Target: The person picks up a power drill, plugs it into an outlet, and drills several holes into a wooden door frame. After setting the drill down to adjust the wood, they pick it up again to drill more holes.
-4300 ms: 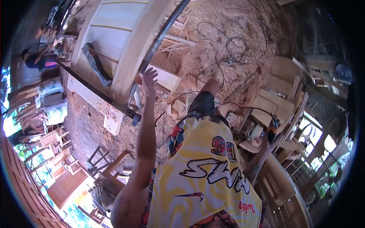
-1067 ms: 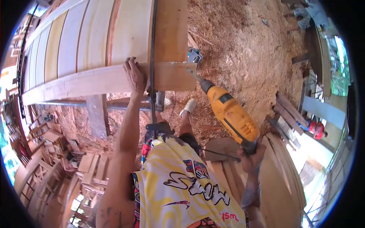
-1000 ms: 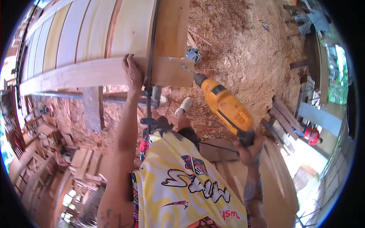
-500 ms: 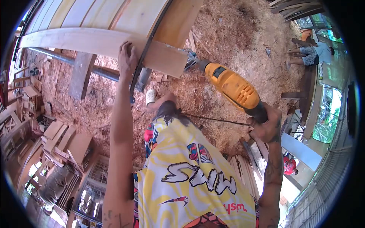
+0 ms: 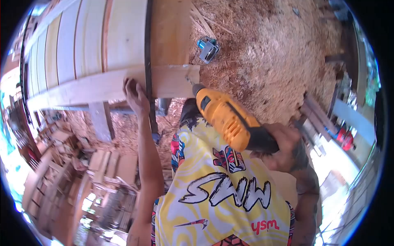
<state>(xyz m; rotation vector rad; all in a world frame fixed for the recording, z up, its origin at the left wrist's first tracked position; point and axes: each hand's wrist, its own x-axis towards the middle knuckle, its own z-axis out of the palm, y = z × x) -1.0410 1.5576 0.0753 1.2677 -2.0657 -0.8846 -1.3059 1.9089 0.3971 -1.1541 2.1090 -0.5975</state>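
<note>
My right hand (image 5: 283,147) is wrapped round the black handle of an orange power drill (image 5: 227,119). The drill's bit points up and left, its tip at the right end of a long pale board (image 5: 172,80); whether it touches is hard to tell. My left hand (image 5: 136,95) rests with bent fingers on the front edge of this board, left of a black bar clamp (image 5: 148,49). The board runs along the edge of a panel of wooden slats (image 5: 88,41).
A teal power tool (image 5: 208,50) lies on the shavings-covered floor (image 5: 262,53) beyond the board. Stacked wood pieces (image 5: 111,164) are at lower left. A person in red (image 5: 345,138) is at the far right. Planks (image 5: 318,110) lie at right.
The drill has moved left and closer, its bit now over the board's end. The view has shifted, bringing the teal tool into fuller sight. My left hand stays on the board.
</note>
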